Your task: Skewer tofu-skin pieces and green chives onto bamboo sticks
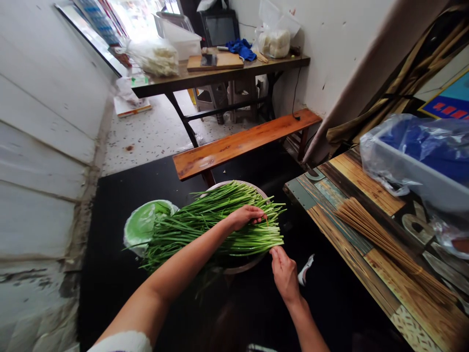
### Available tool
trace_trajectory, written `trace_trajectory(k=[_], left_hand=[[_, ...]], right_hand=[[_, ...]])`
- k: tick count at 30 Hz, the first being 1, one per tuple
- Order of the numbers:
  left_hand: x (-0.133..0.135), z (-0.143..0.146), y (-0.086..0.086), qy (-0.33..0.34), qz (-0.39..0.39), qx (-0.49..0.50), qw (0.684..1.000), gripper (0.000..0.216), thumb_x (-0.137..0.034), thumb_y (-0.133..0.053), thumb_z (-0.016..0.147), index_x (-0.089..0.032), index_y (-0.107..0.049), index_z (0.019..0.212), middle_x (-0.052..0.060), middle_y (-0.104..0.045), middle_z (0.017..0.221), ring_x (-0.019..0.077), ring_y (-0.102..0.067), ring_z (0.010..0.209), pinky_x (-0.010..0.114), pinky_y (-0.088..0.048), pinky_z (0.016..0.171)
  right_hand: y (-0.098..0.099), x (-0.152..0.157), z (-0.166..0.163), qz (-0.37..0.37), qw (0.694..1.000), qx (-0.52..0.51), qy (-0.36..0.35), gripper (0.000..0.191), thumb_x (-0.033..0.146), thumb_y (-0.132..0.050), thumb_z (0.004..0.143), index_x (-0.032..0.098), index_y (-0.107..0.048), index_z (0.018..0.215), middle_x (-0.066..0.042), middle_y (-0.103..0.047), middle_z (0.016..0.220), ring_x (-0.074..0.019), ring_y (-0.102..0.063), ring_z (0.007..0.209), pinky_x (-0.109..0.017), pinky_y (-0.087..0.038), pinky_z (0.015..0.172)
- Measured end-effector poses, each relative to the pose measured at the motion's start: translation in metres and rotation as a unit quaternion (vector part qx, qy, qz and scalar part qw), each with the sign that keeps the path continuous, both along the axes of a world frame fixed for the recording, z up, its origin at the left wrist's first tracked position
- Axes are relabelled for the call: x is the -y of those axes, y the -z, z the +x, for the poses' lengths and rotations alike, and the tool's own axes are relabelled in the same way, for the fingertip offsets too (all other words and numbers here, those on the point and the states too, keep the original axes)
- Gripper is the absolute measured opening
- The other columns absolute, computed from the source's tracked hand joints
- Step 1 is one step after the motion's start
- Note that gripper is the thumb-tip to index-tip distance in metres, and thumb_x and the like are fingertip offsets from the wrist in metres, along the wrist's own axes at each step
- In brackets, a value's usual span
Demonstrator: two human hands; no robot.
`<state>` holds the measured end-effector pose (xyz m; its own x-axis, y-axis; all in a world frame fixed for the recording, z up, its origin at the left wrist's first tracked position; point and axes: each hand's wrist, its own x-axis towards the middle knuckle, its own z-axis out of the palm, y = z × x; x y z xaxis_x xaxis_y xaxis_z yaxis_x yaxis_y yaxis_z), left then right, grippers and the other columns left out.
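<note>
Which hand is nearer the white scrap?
The right hand, at the pale ends of the green stalks; the left hand, over the stalks, is farther from the scrap.

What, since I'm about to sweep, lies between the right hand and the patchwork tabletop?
In the head view, a white scrap lies on the black floor between the right hand and the tabletop.

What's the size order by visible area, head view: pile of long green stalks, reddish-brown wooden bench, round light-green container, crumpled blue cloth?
1. Pile of long green stalks
2. Reddish-brown wooden bench
3. Round light-green container, partly covered by the stalks
4. Crumpled blue cloth
</note>
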<state>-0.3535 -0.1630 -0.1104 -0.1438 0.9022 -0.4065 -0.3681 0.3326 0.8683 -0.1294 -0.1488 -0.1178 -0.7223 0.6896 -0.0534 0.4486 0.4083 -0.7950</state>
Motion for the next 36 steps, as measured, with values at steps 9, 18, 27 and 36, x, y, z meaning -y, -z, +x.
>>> trace_trajectory(k=[9,18,27,36], left_hand=[[0.000,0.001,-0.006,-0.031,-0.007,-0.008,0.999,0.040,-0.046,-0.074,0.058,-0.010,-0.070,0.072,-0.001,-0.052,0.056,0.0066,-0.039,0.051,0.023,-0.025,0.051],[-0.003,0.001,-0.006,-0.010,-0.025,0.000,1.000,0.033,-0.043,-0.072,0.060,-0.010,-0.070,0.068,-0.002,-0.045,0.050,0.0067,-0.035,0.047,0.023,-0.022,0.048],[0.001,0.004,-0.007,0.070,-0.017,-0.107,0.992,0.029,-0.041,-0.070,0.062,-0.013,-0.070,0.067,0.001,-0.056,0.058,0.0100,-0.043,0.055,0.024,-0.033,0.056],[-0.001,0.006,0.004,0.153,-0.036,-0.310,0.938,0.033,-0.044,-0.058,0.075,-0.017,-0.069,0.092,0.003,-0.068,0.094,0.0205,-0.059,0.087,0.030,-0.043,0.083]], right_hand=[[-0.003,-0.002,0.000,0.010,1.000,-0.006,-0.003,0.038,0.034,-0.030,0.096,0.017,-0.062,0.083,-0.004,-0.064,0.064,-0.0104,-0.059,0.055,-0.017,-0.038,0.054],[0.005,-0.003,0.002,-0.006,1.000,-0.008,-0.009,0.037,0.035,-0.030,0.096,0.017,-0.061,0.084,-0.004,-0.064,0.068,-0.0092,-0.057,0.055,-0.016,-0.037,0.055],[0.002,0.000,0.002,-0.027,1.000,-0.012,0.002,0.036,0.036,-0.030,0.095,0.018,-0.059,0.083,-0.002,-0.060,0.065,-0.0098,-0.052,0.051,-0.019,-0.036,0.054],[0.010,-0.020,-0.015,-0.156,0.987,-0.025,0.034,0.028,0.032,-0.036,0.089,0.021,-0.056,0.072,0.007,-0.042,0.042,-0.0097,-0.044,0.041,-0.021,-0.035,0.048]])
